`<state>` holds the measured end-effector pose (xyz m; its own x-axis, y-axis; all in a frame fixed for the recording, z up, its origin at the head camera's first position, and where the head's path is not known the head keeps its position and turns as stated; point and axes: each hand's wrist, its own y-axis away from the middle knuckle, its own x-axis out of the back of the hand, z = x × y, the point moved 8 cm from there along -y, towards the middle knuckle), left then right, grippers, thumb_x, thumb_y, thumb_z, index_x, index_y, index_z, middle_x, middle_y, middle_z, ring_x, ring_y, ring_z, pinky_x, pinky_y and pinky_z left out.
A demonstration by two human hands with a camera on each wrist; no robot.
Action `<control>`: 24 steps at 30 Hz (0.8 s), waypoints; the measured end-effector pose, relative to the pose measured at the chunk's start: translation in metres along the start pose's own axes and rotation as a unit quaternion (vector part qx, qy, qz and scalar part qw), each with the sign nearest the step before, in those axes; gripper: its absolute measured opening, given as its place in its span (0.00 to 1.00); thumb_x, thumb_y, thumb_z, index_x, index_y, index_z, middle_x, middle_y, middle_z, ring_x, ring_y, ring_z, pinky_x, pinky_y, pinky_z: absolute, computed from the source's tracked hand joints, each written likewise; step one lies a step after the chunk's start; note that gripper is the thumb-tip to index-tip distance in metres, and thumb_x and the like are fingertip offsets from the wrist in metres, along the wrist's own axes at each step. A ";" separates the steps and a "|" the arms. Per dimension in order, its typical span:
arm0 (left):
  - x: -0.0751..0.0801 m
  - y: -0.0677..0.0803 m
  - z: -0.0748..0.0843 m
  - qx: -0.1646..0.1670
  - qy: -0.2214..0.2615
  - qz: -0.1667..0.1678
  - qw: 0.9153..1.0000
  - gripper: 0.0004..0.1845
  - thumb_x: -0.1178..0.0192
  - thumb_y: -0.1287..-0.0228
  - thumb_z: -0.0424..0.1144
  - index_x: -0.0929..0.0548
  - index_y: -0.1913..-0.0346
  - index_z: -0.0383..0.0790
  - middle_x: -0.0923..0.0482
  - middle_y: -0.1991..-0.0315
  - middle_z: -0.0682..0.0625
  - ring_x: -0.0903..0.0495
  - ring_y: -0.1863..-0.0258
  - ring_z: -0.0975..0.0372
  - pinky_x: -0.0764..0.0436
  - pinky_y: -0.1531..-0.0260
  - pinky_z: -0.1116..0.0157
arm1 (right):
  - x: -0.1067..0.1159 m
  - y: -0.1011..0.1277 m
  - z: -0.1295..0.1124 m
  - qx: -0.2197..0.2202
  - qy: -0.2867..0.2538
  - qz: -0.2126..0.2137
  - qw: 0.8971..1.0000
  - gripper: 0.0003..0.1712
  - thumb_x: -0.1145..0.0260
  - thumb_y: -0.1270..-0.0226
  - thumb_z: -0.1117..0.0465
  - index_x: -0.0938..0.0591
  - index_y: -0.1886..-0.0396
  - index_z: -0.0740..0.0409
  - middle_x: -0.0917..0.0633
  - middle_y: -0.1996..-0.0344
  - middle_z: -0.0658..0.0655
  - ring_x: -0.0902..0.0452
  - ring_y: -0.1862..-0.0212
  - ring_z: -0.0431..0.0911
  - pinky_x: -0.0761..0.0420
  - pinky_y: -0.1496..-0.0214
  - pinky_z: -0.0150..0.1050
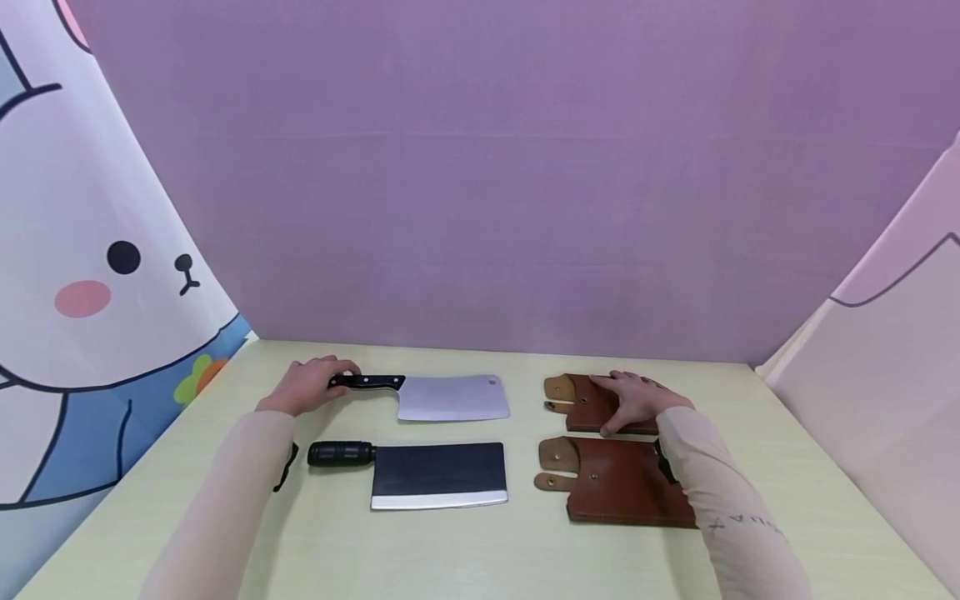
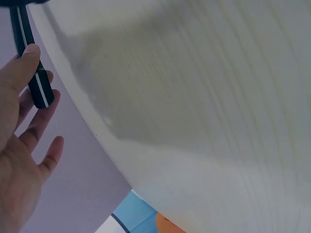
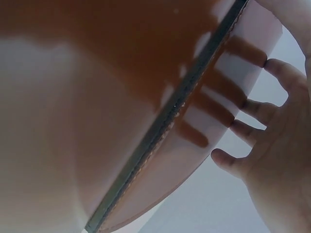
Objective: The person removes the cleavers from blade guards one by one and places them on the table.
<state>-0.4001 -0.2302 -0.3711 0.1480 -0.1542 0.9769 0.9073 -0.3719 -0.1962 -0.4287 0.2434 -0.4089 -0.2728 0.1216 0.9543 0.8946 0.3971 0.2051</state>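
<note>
In the head view my left hand [image 1: 303,385] pinches the end of the far cleaver's [image 1: 453,397] black handle; the left wrist view shows the thumb on that handle [image 2: 34,68] with fingers behind. The cleaver's shiny blade lies flat, pointing right. Nearer me lies a second cleaver [image 1: 440,473] with a dark blade, bright edge and ribbed black handle. My right hand [image 1: 637,398] is spread across the far brown leather sheath [image 1: 585,410], thumb at its near edge. In the right wrist view, outstretched fingertips touch the sheath's [image 3: 194,126] edge. A larger leather sheath [image 1: 622,479] lies nearer, partly under my right forearm.
Everything lies on a pale wood-grain table [image 1: 450,550]. A purple cloth wall [image 1: 480,183] stands behind it. Cartoon-printed panels [image 1: 97,250] rise at the left and right sides. The sheaths' tan snap straps [image 1: 555,482] point left toward the blades.
</note>
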 end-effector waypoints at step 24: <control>-0.023 -0.006 -0.012 0.043 0.014 -0.038 0.998 0.17 0.38 0.42 0.41 0.23 0.49 0.53 0.24 0.61 0.50 0.23 0.61 0.54 0.34 0.56 0.38 | 0.003 0.006 -0.007 0.031 -0.034 -0.006 0.999 0.58 0.28 0.62 0.36 0.41 0.31 0.49 0.46 0.33 0.72 0.51 0.35 0.71 0.43 0.43 0.69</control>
<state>-0.4140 -0.2352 -0.3936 0.0683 -0.1544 0.9857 0.9459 -0.3042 -0.1132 -0.4219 0.2400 -0.4033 -0.3078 0.1775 0.9347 0.8679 0.4549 0.1995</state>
